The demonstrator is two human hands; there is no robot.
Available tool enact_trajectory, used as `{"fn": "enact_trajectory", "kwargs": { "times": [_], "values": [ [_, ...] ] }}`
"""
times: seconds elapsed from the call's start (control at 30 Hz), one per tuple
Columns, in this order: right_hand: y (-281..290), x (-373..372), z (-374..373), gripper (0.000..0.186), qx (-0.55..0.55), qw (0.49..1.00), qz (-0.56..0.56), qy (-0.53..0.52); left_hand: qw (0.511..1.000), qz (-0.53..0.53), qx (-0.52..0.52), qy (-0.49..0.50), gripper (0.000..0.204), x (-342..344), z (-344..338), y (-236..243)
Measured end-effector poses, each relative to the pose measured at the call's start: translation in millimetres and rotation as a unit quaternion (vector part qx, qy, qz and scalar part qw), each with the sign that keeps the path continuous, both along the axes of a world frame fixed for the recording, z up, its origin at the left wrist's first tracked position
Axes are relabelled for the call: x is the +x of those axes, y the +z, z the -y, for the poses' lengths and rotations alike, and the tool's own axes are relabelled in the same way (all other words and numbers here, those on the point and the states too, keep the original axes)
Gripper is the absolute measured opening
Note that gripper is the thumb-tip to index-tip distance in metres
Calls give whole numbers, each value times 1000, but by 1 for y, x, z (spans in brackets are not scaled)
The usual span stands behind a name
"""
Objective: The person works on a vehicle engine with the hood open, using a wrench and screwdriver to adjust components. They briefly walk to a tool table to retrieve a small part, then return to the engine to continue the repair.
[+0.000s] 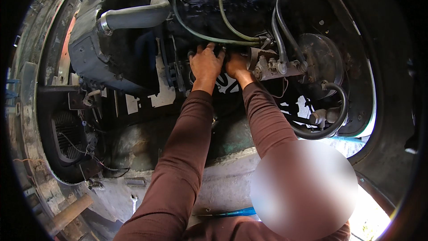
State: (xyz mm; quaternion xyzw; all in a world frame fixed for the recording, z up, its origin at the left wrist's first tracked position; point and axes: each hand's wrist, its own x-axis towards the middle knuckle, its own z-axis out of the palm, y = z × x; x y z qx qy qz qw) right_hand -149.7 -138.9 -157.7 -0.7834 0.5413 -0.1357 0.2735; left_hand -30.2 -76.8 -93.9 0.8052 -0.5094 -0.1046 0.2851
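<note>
Both of my hands reach into an engine bay, against the near side of a dark engine (pixel 223 6). My left hand (pixel 206 66) lies back-up on the engine's side, its fingers apart and bent forward, the tips lost in shadow. Close to its right is my right hand (pixel 236 64), with its fingers curled inward around a spot I cannot make out. Just above the hands runs a greenish clear hose (pixel 200 35). A metal cylinder with fittings (pixel 274 68) sits to the right of my right hand, joined to a round drum (pixel 323 60).
A radiator shroud (pixel 96 53) and a grey pipe (pixel 136 17) stand at the left. A thick black hose (pixel 341 116) curves at the right. Nearer lie a wrench (pixel 134 203), a blue-handled tool (pixel 236 213) and a wooden handle (pixel 73 212). A blurred disc covers the lower right.
</note>
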Motion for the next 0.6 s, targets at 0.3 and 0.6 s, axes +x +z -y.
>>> {"fn": "enact_trajectory", "kwargs": {
  "times": [0.3,0.6],
  "values": [
    [52,21,-17,43,57,991,-105,56,1000,18,-20,-5,51,16,-3,-15],
    [12,13,-5,48,-111,988,-68,-82,1000,-11,-12,-20,53,8,2,-4]
  ]
}}
